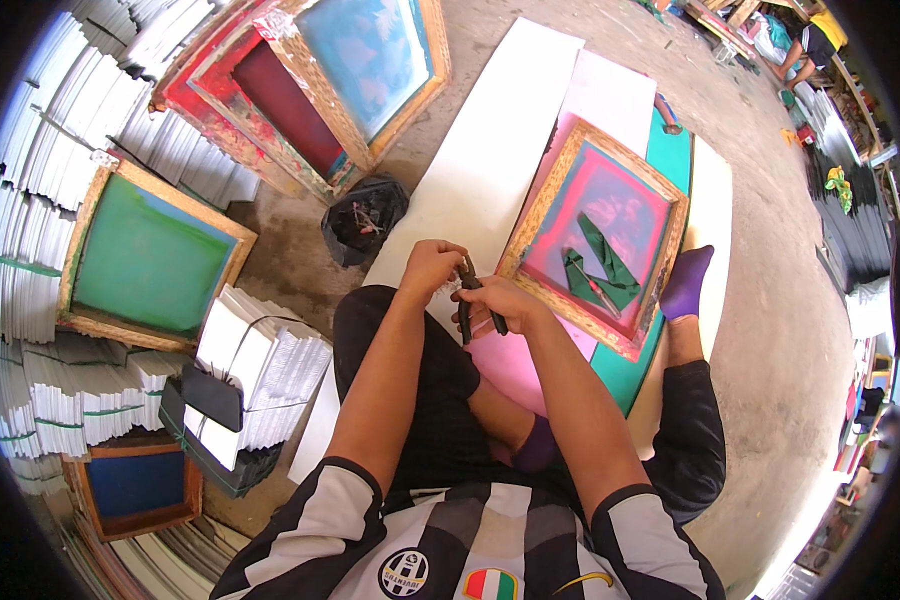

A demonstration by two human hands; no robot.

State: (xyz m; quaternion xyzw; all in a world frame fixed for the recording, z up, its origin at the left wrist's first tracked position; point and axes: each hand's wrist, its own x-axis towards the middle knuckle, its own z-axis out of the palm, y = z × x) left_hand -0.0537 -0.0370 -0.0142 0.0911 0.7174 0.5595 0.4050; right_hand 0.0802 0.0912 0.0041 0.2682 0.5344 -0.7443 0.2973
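My right hand (502, 303) is closed round a pair of dark-handled pliers (471, 287), whose jaws point up and away from me. At the jaws, the fingers of my left hand (435, 268) are pinched together; whatever small thing they hold is too small to make out. Beside my right hand lies a wood-framed printing screen (592, 240) with pink and blue mesh. On its mesh rest dark green pieces of cloth or film (610, 262) and a slim red tool (600, 290).
White, pink and teal sheets (480, 140) lie under the screen. A black plastic bag (364, 218) stands left of my hands. More framed screens (150, 250) lean against paper stacks (60, 120) at left. Another person (808, 50) sits at far right.
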